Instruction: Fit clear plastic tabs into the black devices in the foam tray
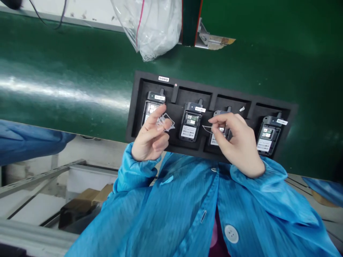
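A black tray marked 0805 lies on the green bench and holds several dark handheld devices, each with a white label. Over its left end, my left hand pinches small pale frame-like pieces between thumb and fingers, partly covering the leftmost device. My right hand is closed on a thin whitish strip, above the third device, which it partly hides. Between my hands sits the second device, its back compartment exposed. The rightmost device lies beyond my right hand.
A clear plastic bag of white material rests behind the tray, beside a metal bracket. A small white scrap lies in the tray. Blue cloth shows at the left bench edge; cardboard boxes stand below.
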Motion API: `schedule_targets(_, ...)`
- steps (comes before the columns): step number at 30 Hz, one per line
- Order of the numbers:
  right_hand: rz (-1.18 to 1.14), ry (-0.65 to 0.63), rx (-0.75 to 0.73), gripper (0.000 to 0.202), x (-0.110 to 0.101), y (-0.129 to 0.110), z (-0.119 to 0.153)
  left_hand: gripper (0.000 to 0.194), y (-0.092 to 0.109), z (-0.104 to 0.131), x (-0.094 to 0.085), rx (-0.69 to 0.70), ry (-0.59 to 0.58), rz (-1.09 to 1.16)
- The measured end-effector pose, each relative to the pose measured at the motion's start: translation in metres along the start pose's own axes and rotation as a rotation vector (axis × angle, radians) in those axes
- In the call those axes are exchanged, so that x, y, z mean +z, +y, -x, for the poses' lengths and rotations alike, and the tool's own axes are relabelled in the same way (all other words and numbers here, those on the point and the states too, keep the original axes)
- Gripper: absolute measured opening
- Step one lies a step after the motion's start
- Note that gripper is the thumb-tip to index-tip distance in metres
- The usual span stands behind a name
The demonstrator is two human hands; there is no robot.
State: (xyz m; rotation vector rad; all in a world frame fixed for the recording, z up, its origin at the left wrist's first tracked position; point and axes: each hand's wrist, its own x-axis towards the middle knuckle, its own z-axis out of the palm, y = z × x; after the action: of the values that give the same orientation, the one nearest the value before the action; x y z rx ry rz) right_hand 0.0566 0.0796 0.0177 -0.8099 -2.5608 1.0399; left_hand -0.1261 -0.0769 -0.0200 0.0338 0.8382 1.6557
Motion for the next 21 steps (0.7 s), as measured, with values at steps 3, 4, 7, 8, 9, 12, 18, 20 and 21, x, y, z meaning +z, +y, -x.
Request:
schedule_targets(3,-0.141,-0.022,0.005,0.014,0.014,-0.007,-0.009,0.034,0.009,-0.001,-0.005,0.108,0.101,-0.046)
schedule_targets(4,-0.179,-0.013,0.024,0.013,0.021,-0.007,-0.013,0.030,0.010,-0.002,-0.006,0.132,0.125,-0.054)
schedule_targets(7,-0.127,0.048,0.078,0.012,0.044,0.003,-0.022,0.015,0.006,-0.004,-0.011,0.213,0.141,-0.154)
schedule_targets(8,-0.063,0.062,0.086,0.012,0.051,0.007,-0.024,0.011,0.004,-0.005,-0.012,0.270,0.127,-0.253)
schedule_targets(9,0.008,0.069,0.089,0.011,0.057,0.011,-0.025,0.011,0.001,-0.005,-0.014,0.339,0.107,-0.407)
schedule_targets(12,0.162,0.094,0.081,0.010,0.064,0.017,-0.024,0.022,-0.006,-0.005,-0.018,0.566,0.012,-1.083)
schedule_targets(18,0.243,0.166,0.082,0.012,0.064,0.016,-0.021,0.040,-0.021,-0.013,-0.026,0.806,-0.291,-1.862)
schedule_targets(20,0.252,0.168,0.085,0.012,0.064,0.016,-0.021,0.042,-0.025,-0.015,-0.028,0.798,-0.292,-1.977)
schedule_targets(21,0.254,0.164,0.088,0.012,0.065,0.016,-0.021,0.042,-0.026,-0.015,-0.029,0.788,-0.268,-2.020)
